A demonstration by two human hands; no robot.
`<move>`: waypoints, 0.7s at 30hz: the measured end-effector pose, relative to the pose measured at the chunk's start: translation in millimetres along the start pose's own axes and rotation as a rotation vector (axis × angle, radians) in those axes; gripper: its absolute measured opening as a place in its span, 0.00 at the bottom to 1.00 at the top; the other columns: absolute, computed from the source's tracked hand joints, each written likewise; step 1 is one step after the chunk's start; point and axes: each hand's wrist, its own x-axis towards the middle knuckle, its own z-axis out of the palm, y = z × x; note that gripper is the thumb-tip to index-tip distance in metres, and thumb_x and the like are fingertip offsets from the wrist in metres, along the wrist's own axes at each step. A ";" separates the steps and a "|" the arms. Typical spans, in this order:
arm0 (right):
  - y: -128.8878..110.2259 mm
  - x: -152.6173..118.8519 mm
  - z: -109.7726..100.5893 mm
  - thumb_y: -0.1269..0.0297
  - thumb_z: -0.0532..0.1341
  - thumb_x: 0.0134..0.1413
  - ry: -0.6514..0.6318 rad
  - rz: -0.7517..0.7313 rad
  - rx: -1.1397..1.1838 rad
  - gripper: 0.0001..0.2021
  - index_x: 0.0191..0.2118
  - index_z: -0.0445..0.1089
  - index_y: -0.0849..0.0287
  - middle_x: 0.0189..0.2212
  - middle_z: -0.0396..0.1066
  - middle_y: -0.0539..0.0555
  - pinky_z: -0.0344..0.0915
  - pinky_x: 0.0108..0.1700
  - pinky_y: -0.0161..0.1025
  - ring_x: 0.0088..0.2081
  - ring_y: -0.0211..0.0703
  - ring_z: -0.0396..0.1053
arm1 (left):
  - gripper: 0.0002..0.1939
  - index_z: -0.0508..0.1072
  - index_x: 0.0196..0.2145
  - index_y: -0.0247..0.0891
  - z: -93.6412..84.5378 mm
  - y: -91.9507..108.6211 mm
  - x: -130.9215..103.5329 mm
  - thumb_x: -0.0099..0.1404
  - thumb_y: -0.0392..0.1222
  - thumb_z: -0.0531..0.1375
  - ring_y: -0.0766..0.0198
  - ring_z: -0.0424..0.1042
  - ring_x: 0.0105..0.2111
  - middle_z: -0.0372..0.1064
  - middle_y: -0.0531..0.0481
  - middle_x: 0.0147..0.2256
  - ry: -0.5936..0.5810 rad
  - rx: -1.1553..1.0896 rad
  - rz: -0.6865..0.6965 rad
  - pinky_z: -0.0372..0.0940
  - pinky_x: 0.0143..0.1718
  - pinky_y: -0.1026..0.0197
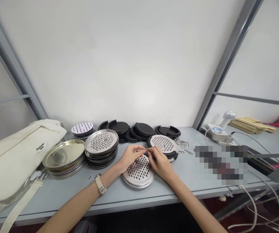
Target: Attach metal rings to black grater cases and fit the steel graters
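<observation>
Handwork is going on close above a slotted metal disc (139,176).
Nearest, the left forearm (81,202), wearing a pale wristband (100,184), and the right forearm (192,202) are slanting inward; below the grip the disc is lying flat, partly covered by fingers. Left hand (129,158) is pinching a small metallic piece (136,151), too small to identify; right hand (160,161) is curling palm-down, fingertips meeting the left's, though I cannot tell whether it is gripping anything. The step seems to be fine handling of that piece; the next move is probably calling for a steady left pinch and precise right fingertips. Right of the grip, a second slotted disc (163,144) is sitting in a black holder (174,156); farther right, loose metal rings and clips (181,142) are lying.
</observation>
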 end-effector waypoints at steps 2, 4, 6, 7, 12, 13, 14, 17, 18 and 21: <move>-1.4 -0.6 -0.4 0.71 0.50 0.63 -0.005 0.004 0.023 0.06 0.43 0.62 0.57 0.35 0.64 0.55 0.65 0.39 0.40 0.35 0.42 0.66 | 0.17 0.76 0.34 0.31 -0.2 0.3 0.0 0.55 0.49 0.66 0.72 0.56 0.20 0.61 0.56 0.19 0.004 -0.013 -0.005 0.50 0.22 0.68; -2.1 -1.1 -0.3 0.71 0.50 0.63 -0.011 -0.001 0.047 0.06 0.42 0.62 0.57 0.35 0.64 0.54 0.65 0.39 0.40 0.34 0.42 0.66 | 0.16 0.76 0.34 0.30 -0.4 0.5 0.1 0.55 0.49 0.66 0.72 0.56 0.20 0.59 0.56 0.19 0.011 -0.016 -0.007 0.49 0.22 0.68; -2.3 -1.4 0.4 0.71 0.51 0.63 -0.020 -0.007 0.064 0.05 0.42 0.62 0.57 0.35 0.64 0.54 0.65 0.38 0.40 0.34 0.41 0.66 | 0.16 0.76 0.34 0.30 -0.6 0.6 0.3 0.55 0.49 0.66 0.72 0.56 0.20 0.60 0.56 0.19 0.012 -0.009 -0.007 0.50 0.22 0.68; -2.2 -1.4 0.9 0.71 0.51 0.63 -0.024 -0.009 0.070 0.05 0.42 0.62 0.57 0.35 0.64 0.54 0.65 0.38 0.40 0.34 0.41 0.66 | 0.16 0.76 0.33 0.30 -0.6 0.7 0.2 0.55 0.49 0.66 0.72 0.57 0.20 0.61 0.56 0.19 0.010 -0.006 -0.009 0.50 0.22 0.68; -1.6 -1.8 2.5 0.72 0.51 0.62 -0.039 -0.009 0.090 0.07 0.43 0.62 0.56 0.36 0.64 0.54 0.65 0.38 0.39 0.34 0.40 0.67 | 0.16 0.76 0.33 0.31 0.3 1.7 -0.8 0.55 0.49 0.66 0.72 0.59 0.20 0.63 0.54 0.21 0.014 -0.006 -0.023 0.52 0.22 0.68; -1.6 -1.9 2.5 0.72 0.51 0.62 -0.043 -0.007 0.092 0.07 0.43 0.61 0.56 0.36 0.64 0.54 0.65 0.38 0.38 0.34 0.40 0.67 | 0.16 0.76 0.33 0.31 0.5 1.7 -0.8 0.55 0.49 0.66 0.72 0.59 0.20 0.63 0.54 0.21 0.014 -0.004 -0.023 0.52 0.22 0.68; -1.7 -1.9 2.5 0.72 0.51 0.61 -0.045 -0.004 0.092 0.06 0.42 0.61 0.56 0.36 0.64 0.54 0.65 0.37 0.38 0.34 0.40 0.67 | 0.16 0.76 0.33 0.31 0.6 1.4 -0.8 0.54 0.49 0.66 0.72 0.59 0.20 0.64 0.54 0.21 0.013 0.001 -0.021 0.52 0.22 0.68; -2.0 -2.1 2.2 0.72 0.52 0.60 -0.044 0.021 0.085 0.05 0.39 0.61 0.57 0.33 0.62 0.52 0.64 0.35 0.37 0.32 0.39 0.66 | 0.16 0.76 0.33 0.31 0.6 -0.2 0.0 0.54 0.49 0.66 0.71 0.59 0.21 0.64 0.54 0.21 -0.003 0.026 -0.005 0.53 0.22 0.68; -2.0 -2.2 2.2 0.72 0.52 0.60 -0.044 0.030 0.081 0.04 0.38 0.61 0.56 0.32 0.62 0.51 0.64 0.35 0.37 0.31 0.39 0.65 | 0.16 0.76 0.32 0.31 0.5 -0.8 0.3 0.54 0.49 0.66 0.71 0.59 0.21 0.64 0.54 0.21 -0.007 0.035 0.002 0.53 0.22 0.68; -1.8 -2.7 2.2 0.72 0.52 0.60 -0.061 0.039 0.079 0.03 0.38 0.60 0.56 0.31 0.61 0.51 0.63 0.34 0.36 0.30 0.39 0.64 | 0.17 0.76 0.32 0.31 0.4 -2.3 1.0 0.55 0.50 0.65 0.71 0.59 0.21 0.64 0.53 0.21 -0.012 0.052 0.007 0.53 0.23 0.67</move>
